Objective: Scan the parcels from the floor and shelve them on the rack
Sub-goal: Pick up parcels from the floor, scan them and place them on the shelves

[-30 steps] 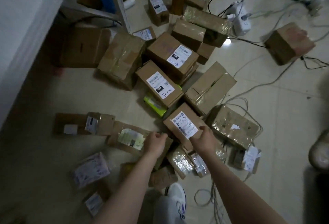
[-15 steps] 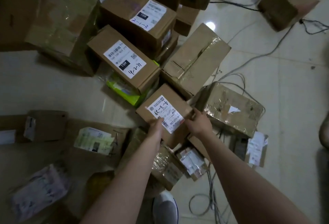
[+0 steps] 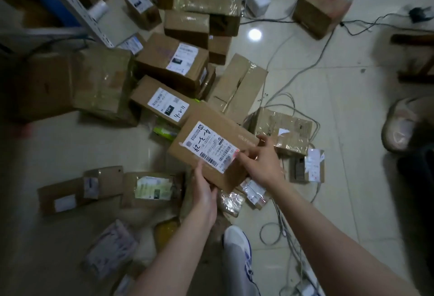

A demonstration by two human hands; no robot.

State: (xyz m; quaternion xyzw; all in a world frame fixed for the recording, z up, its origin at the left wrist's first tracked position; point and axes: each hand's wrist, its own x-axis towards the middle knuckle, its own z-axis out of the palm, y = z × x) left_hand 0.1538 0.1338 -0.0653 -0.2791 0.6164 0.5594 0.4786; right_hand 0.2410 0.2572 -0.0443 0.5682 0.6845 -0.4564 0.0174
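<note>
**Parcel Held in Both Hands Above the Floor Pile**

Both forearms extend forward and down. The left hand (image 3: 204,193) supports the near edge of the parcel (image 3: 237,134), with its fingers tucked under and its thumb lying up beside the label (image 3: 209,146). The right hand (image 3: 263,161) grips the parcel's near right corner, fingers curled over the edge and thumb on the label's corner.

The parcel is tilted and raised off the floor (image 3: 328,119). Its label shows barcodes and black handwritten digits with dashes; the printed text is too small to read.

Just beyond the parcel to the left, a second box (image 3: 145,89) carries a white label with similar handwriting. Just right of the parcel lies a tape-wrapped box (image 3: 281,129).
</note>
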